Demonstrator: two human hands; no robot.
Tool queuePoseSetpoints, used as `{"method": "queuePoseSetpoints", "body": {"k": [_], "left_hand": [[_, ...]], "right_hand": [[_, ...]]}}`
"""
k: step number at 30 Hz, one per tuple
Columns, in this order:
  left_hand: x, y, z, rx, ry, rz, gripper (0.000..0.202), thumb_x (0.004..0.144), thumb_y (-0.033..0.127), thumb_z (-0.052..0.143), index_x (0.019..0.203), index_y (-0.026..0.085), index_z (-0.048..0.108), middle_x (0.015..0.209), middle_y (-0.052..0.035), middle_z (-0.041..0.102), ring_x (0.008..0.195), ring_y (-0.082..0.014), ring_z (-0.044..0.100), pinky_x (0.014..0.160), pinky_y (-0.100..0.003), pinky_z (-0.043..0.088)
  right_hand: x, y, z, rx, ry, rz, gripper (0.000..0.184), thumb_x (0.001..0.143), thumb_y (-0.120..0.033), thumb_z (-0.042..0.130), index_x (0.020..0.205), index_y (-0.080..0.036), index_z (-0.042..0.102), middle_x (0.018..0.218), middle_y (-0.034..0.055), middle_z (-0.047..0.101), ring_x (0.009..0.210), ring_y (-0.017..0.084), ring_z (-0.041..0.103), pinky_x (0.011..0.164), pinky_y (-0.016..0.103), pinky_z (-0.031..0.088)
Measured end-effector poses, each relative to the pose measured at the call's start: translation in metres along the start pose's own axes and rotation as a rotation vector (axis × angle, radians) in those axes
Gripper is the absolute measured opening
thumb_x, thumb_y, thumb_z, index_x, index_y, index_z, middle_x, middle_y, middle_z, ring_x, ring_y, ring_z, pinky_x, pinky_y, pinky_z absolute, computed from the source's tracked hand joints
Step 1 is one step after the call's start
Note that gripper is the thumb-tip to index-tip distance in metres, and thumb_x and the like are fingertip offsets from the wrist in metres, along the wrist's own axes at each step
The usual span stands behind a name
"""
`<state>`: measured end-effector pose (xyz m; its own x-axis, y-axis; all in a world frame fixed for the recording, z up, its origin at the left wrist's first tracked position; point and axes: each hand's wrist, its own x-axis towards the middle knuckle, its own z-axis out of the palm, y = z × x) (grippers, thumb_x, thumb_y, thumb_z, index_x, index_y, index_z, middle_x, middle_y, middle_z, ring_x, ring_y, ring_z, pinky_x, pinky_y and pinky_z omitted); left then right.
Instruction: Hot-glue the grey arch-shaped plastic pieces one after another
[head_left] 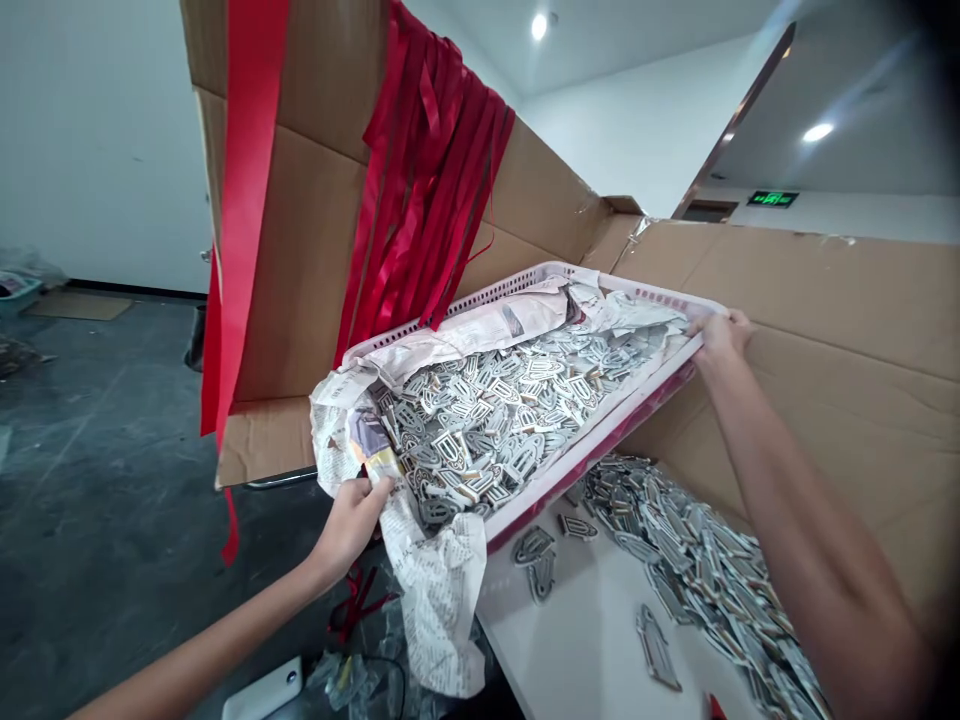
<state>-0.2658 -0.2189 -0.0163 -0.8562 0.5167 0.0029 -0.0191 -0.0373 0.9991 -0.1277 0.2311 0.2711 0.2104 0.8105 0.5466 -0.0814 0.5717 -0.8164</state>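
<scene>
A pink-and-white plastic basket (525, 515), lined with printed newspaper (442, 585), is held up and tilted in front of me. Inside lies a heap of small flat metal pieces (480, 420), rounded with cut-out slots, perhaps bookmarks or clips. My left hand (356, 520) is closed on the basket's near left end, over the newspaper. At the far right corner, my right hand (720, 335) grips the rim. Below the basket, a larger pile of similar metal pieces (690, 560) rests on a white tabletop (570, 640), with several loose ones apart from it.
Cardboard walls (847, 330) stand behind and right of the table. Red ribbons (427, 170) hang over the left cardboard panel. On the floor side, a white box-like device (264, 690) and clear plastic scraps (360, 685) lie low at the left.
</scene>
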Motion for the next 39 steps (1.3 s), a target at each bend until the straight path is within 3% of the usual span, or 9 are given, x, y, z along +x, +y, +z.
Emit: {"method": "queuePoseSetpoints", "body": {"k": [20, 32, 39], "left_hand": [[0.0, -0.015, 0.001, -0.05, 0.092, 0.017, 0.043, 0.068, 0.05, 0.052, 0.047, 0.019, 0.032, 0.041, 0.0064, 0.026, 0.041, -0.0049, 0.021, 0.04, -0.02, 0.016], [-0.003, -0.026, -0.001, -0.141, 0.116, 0.025, 0.041, 0.07, 0.049, 0.053, 0.05, 0.015, 0.042, 0.044, 0.0046, 0.036, 0.043, -0.0062, 0.028, 0.042, -0.02, 0.022], [-0.006, -0.026, -0.002, -0.177, 0.133, 0.015, 0.04, 0.068, 0.048, 0.055, 0.049, 0.015, 0.044, 0.042, 0.0041, 0.038, 0.041, -0.0064, 0.03, 0.04, -0.02, 0.022]], "right_hand": [[-0.021, -0.032, -0.007, 0.048, 0.049, 0.017, 0.031, 0.041, 0.01, 0.04, 0.057, -0.017, 0.038, 0.049, -0.0097, 0.033, 0.044, 0.006, 0.036, 0.034, 0.014, 0.027], [-0.03, -0.072, 0.0, 0.031, 0.08, -0.092, 0.032, 0.042, 0.012, 0.041, 0.057, -0.016, 0.037, 0.053, -0.0096, 0.034, 0.046, 0.005, 0.036, 0.035, 0.014, 0.028], [-0.028, -0.082, 0.0, 0.042, 0.112, -0.117, 0.033, 0.044, 0.014, 0.041, 0.056, -0.016, 0.038, 0.051, -0.0086, 0.034, 0.046, 0.005, 0.037, 0.035, 0.013, 0.028]]}}
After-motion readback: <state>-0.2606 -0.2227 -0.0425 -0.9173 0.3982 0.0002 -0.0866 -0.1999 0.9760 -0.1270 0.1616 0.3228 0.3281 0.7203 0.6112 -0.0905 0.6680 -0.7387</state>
